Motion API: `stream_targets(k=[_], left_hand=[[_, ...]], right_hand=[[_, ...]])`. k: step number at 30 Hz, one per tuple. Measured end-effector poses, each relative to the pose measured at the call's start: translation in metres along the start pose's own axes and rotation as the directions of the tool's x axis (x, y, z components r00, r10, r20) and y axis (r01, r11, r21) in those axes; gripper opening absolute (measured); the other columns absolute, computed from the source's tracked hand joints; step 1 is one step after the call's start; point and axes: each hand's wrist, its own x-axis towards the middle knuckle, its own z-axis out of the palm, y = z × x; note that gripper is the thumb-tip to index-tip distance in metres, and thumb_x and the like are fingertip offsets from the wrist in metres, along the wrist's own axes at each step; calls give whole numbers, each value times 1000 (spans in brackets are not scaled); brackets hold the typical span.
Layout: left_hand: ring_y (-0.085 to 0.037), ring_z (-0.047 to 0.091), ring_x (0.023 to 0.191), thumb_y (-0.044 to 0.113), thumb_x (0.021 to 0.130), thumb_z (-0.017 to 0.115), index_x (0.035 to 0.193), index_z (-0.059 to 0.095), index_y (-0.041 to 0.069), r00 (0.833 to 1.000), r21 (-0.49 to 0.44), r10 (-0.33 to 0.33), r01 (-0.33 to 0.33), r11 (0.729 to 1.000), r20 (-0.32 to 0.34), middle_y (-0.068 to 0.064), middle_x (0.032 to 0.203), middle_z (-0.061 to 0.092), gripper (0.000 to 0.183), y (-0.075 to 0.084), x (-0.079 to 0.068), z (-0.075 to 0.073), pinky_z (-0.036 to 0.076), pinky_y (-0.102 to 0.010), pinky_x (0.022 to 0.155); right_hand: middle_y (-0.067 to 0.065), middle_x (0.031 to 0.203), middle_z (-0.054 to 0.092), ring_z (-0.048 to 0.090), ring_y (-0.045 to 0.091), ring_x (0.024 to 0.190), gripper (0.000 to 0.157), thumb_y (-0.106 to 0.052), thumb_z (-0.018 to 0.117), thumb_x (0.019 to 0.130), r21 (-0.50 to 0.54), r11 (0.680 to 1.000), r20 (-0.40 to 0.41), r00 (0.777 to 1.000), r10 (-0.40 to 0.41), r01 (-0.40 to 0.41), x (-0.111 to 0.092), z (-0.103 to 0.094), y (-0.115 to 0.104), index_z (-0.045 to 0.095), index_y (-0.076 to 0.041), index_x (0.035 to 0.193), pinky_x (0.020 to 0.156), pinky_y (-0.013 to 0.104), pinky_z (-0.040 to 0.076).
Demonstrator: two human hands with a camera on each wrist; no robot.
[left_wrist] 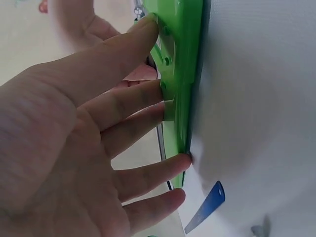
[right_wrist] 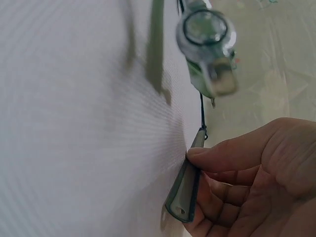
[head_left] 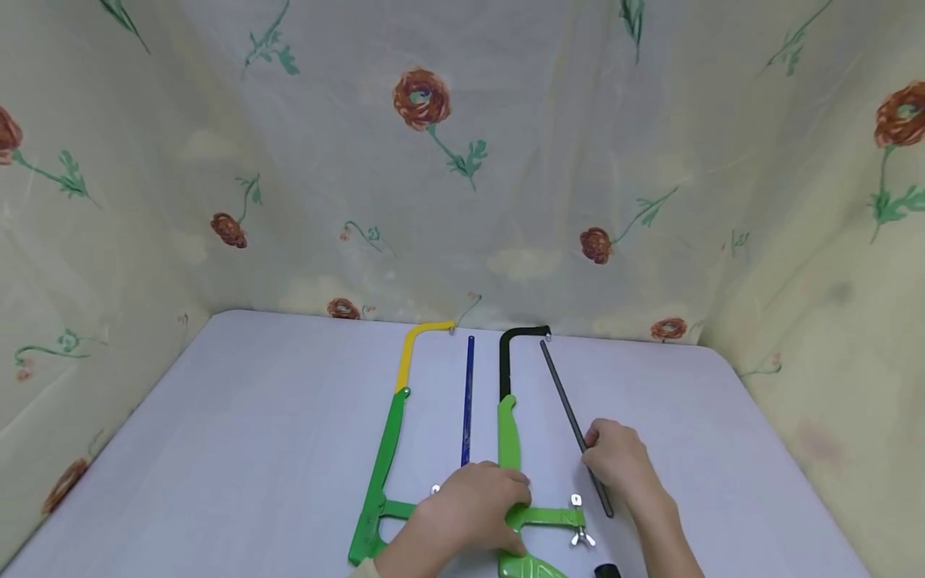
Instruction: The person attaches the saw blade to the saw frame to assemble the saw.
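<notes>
right hand [head_left: 623,461] pinches a dark grey, narrow blade [head_left: 567,404], hole near one end, slanting at the white table [head_left: 686,417], right of a light green and black hacksaw frame [head_left: 509,437]. left hand [head_left: 477,504], fingers extended, touches that frame; blue blade [head_left: 467,401] lies beyond.

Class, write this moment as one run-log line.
left hand: touching light-green saw frame | right hand: pinching grey blade | blue blade: on table | yellow-and-green saw frame: left of blue blade

On the table [head_left: 238,449], we find, left to right: hacksaw frame [head_left: 390,433], blade [head_left: 467,401], second frame [head_left: 509,437], second blade [head_left: 569,409].
</notes>
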Motion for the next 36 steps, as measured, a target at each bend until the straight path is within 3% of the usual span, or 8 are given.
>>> stream_targets(k=[4,13,21,29,36], left_hand=[[-4,58,92,51,71,85,110,72,30,1000,-35,-1,2,999,14,21,109,67,46,1,0,3,51,-22,86],[-9,60,100,58,70,82,114,71,32,999,-34,-20,22,999,38,19,115,64,52,5,1,4,53,-26,88],[-6,59,86,60,78,75,106,74,29,1000,61,11,-10,998,-18,16,107,65,42,5,4,6,52,-22,83],[-7,61,92,53,77,79,101,75,28,999,37,8,-7,999,-33,15,112,66,35,4,3,5,52,-22,86],[-7,63,99,57,74,80,107,74,30,999,26,18,-17,1000,-39,15,117,66,43,2,2,5,52,-23,89]], right_hand=[[13,78,64,56,23,67,13,3,59,75,-8,1000,6,1000,-10,10,1,1,2,63,2,87,53,30,45],[13,79,65,58,24,68,9,-2,66,79,-13,1000,37,999,13,-13,1,-1,2,64,2,87,55,31,47],[11,76,65,57,22,67,9,-4,67,80,-1,1000,25,999,-22,22,3,-3,4,65,2,86,56,31,46],[10,73,59,54,20,65,9,-2,65,82,58,997,4,999,-46,46,6,-2,9,62,4,88,54,29,43],[8,74,59,53,19,69,11,-4,65,84,116,992,15,999,-47,45,8,-6,11,62,4,91,59,28,43]])
